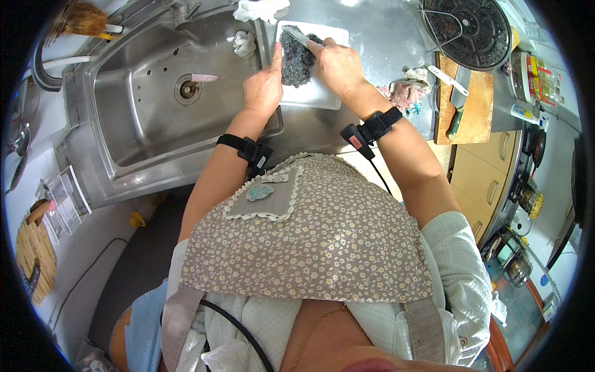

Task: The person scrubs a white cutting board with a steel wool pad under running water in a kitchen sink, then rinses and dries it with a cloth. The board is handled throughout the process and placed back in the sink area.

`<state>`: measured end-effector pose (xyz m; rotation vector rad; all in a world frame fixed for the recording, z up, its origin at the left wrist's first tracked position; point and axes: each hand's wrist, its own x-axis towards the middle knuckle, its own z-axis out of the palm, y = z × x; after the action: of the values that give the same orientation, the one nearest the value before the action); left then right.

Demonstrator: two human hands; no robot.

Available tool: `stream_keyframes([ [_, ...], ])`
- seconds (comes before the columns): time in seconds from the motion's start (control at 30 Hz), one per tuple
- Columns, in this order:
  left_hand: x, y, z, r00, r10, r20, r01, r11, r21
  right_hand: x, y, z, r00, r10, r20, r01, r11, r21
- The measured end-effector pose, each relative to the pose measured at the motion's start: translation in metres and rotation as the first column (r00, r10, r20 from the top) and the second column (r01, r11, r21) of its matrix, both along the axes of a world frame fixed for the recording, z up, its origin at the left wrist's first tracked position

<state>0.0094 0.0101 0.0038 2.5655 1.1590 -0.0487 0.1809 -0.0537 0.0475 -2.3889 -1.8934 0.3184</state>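
A white rectangular tray or board [310, 98] lies on the steel counter, right of the sink. A dark, glossy, finely broken mass [296, 65] is heaped on it; its kind I cannot tell. My left hand [262, 90] is at the tray's left edge, index finger straight along the rim, the other fingers folded and partly hidden. My right hand [339, 65] grips a knife, whose pale blade [296, 35] lies slanted across the top of the dark heap. The knife's handle is hidden in my fist.
The sink [135, 93] holds a pink-white peeler or small knife [204, 78] and crumpled white tissue [243, 44]. More tissue [261, 9] is behind the tray. Rightward are a rag [407, 91], a wooden cutting board [479, 111] with a green-handled knife [456, 118], and a perforated black rack [469, 28].
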Motion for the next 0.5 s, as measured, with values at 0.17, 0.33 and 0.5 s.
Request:
stream_keyframes([
  [0.17, 0.001, -0.003, 0.0, 0.998, 0.045, -0.036, -0.046, 0.999, -0.029, 0.007, 0.0, -0.001, 0.997, -0.019, -0.07, 0.019, 1.0, 0.0],
  [0.33, 0.0, -0.003, -0.002, 0.997, 0.071, -0.004, -0.071, 0.995, -0.071, 0.006, -0.005, 0.0, 0.978, -0.119, -0.17, 0.124, 0.992, 0.022],
  [0.5, -0.005, 0.004, -0.009, 0.996, 0.075, 0.057, -0.068, 0.99, -0.121, 0.02, 0.007, -0.004, 0.992, 0.033, -0.126, -0.029, 0.999, 0.038],
])
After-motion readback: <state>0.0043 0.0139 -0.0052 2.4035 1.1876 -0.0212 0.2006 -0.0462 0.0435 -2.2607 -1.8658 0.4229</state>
